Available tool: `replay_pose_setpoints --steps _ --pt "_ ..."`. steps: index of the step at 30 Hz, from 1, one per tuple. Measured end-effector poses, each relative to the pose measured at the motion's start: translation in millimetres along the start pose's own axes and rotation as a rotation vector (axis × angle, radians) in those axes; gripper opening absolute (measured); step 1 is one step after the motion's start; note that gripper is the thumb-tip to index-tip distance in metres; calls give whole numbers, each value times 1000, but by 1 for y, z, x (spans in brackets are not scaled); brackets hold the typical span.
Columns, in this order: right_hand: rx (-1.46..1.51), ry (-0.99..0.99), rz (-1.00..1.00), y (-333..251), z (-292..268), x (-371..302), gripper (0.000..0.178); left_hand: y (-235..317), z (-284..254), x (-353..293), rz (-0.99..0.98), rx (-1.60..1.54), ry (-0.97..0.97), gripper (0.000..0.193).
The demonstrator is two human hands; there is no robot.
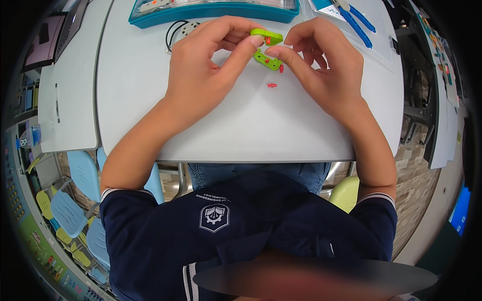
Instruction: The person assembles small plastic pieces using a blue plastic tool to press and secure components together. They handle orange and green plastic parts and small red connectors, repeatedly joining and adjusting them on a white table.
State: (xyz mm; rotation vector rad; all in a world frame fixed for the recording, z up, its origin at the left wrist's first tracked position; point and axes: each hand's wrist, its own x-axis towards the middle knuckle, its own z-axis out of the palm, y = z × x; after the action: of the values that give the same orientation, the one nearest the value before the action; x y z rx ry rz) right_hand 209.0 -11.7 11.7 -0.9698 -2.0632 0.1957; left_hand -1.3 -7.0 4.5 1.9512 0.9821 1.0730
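Between the thumb and fingers of my left hand [203, 62] is a lime-green plastic building piece [275, 38], with a red connector pin [267, 41] on it. My right hand [334, 72] is raised just to the right of that piece. Its thumb and index finger are apart, with nothing visible between them. Below the held piece, a second lime-green piece with holes [271, 63] lies on the white table, a red spot in its middle. One small red pin [281, 68] is beside its right end. Another red pin [272, 85] lies nearer to me.
A teal storage box [216, 16] stands at the far side of the table [241, 133]. Behind my left hand are a black cable [169, 37] and a pale perforated part [189, 28]. Blue-handled pliers [357, 27] lie at far right. A laptop [47, 37] occupies the left table.
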Motion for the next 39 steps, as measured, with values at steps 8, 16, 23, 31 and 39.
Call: replay_pose_setpoints --steps 8,16,23,31,39 --pt "-24 76 0 -2 0 1 23 -2 5 0 77 -92 46 18" --pt "84 -71 -7 5 -1 2 13 -10 4 4 48 -159 -58 15" --pt "197 -98 22 8 -3 2 12 -12 1 5 82 -162 -77 15" --pt "-137 96 -334 11 -5 2 19 -2 -5 4 262 101 -25 24" --pt "-151 97 -400 10 -7 5 24 -4 -16 9 558 374 7 28"
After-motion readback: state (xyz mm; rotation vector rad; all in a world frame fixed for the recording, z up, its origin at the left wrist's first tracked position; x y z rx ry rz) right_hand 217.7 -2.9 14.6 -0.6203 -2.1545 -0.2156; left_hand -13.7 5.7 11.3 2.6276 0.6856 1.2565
